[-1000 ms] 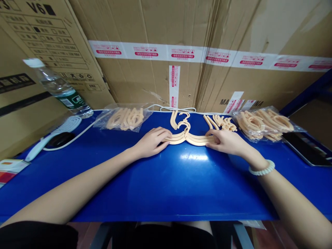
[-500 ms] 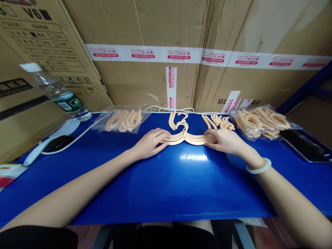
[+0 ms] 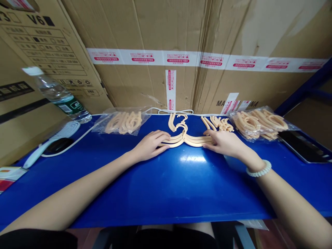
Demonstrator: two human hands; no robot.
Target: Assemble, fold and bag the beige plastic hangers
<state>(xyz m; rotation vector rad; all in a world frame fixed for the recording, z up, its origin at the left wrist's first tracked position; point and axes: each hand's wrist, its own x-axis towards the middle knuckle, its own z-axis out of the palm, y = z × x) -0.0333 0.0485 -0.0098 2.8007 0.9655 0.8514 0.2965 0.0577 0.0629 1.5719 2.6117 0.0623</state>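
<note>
Curved pale wooden strips [image 3: 195, 140] lie on the blue table, stacked in two wings that meet at a middle point. The outer end of the left wing is between the thumb and fingers of my left hand [image 3: 151, 144]. At the right wing's outer end, my right hand [image 3: 220, 141] pinches the strips in the same way. Behind the junction stand smaller curved pieces [image 3: 181, 127] forming hook shapes. A loose pile of short wooden pieces [image 3: 222, 123] lies just beyond my right hand.
Clear bags of wooden pieces lie at the back left [image 3: 123, 121] and back right [image 3: 259, 121]. A phone [image 3: 303, 147] is at the right. On the left are a water bottle [image 3: 62, 98], a hairbrush [image 3: 61, 133] and a black object [image 3: 57, 145]. Cardboard boxes [image 3: 145, 83] line the back.
The view has tilted slightly, so the scene sits a little lower. Both hands keep their hold on the wings, with hardly any movement.
</note>
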